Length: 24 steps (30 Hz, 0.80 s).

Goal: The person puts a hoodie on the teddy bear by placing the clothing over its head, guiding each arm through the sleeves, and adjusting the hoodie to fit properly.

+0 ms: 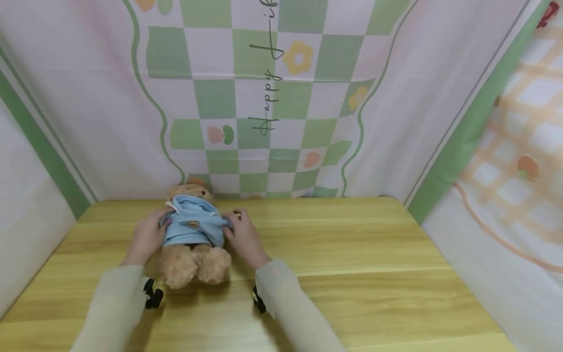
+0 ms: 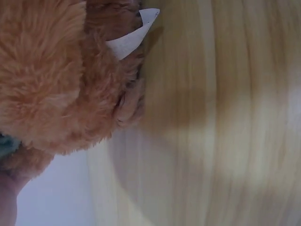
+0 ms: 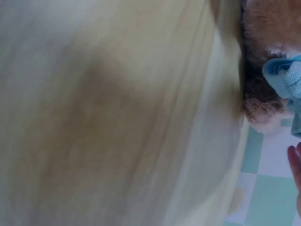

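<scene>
A light-brown teddy bear (image 1: 178,266) in a blue hoodie (image 1: 186,232) lies on its back, head toward the far edge. My left hand (image 1: 147,237) holds the hoodie at the bear's side, thumb on the blue cloth. On the other side, my right hand (image 1: 245,239) pinches the hoodie's sleeve between thumb and fingers. The left wrist view shows the bear's fur (image 2: 42,80) close up, a white tag (image 2: 129,42) sticking out and a bit of my left hand (image 2: 7,200). In the right wrist view, fingertips (image 3: 295,162) show just below the blue sleeve (image 3: 282,80).
The bear lies on the left part of a wood-grain table (image 1: 352,274). Behind the table hangs a green-and-white checked cloth (image 1: 255,98). More cloth hangs at both sides, with an orange plaid pattern (image 1: 519,122) on the right.
</scene>
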{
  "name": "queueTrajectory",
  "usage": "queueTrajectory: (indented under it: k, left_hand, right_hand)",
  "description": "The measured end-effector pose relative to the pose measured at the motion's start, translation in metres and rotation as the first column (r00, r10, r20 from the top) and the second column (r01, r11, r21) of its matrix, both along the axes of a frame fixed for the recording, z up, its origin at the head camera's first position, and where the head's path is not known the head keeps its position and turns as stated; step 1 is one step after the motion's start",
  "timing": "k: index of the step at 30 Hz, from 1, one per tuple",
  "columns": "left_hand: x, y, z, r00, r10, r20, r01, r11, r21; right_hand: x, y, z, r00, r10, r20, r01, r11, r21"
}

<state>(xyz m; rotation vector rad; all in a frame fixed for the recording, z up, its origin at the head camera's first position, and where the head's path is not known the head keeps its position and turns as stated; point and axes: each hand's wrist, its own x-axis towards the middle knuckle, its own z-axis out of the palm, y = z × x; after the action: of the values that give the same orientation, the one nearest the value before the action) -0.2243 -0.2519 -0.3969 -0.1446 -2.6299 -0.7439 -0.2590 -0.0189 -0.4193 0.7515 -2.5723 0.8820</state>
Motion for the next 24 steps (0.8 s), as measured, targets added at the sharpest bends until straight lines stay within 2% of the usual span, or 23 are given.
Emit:
queueTrajectory:
  k: [8,14,17,24]
  left_hand:
    - [-0.002,0.007,-0.007,1.000,-0.016,0.002,0.016,0.999,0.046]
    - [-0.004,0.012,-0.010,0.999,-0.018,0.031,0.015,0.996,0.092]
    - [-0.004,0.013,-0.010,0.998,-0.016,0.053,0.010,0.994,0.109]
    - [-0.004,0.013,-0.007,0.993,-0.011,0.114,-0.002,0.993,0.116]
  right_hand:
    - [0.003,-0.002,-0.005,0.986,0.003,0.167,-0.018,0.996,0.090]
    - [-0.001,-0.002,-0.009,0.961,0.045,0.271,-0.063,0.996,0.060]
    - [-0.002,-0.001,-0.011,0.955,0.067,0.289,-0.078,0.997,0.027]
    - [-0.003,-0.003,-0.006,0.972,0.037,0.232,-0.044,0.999,0.026]
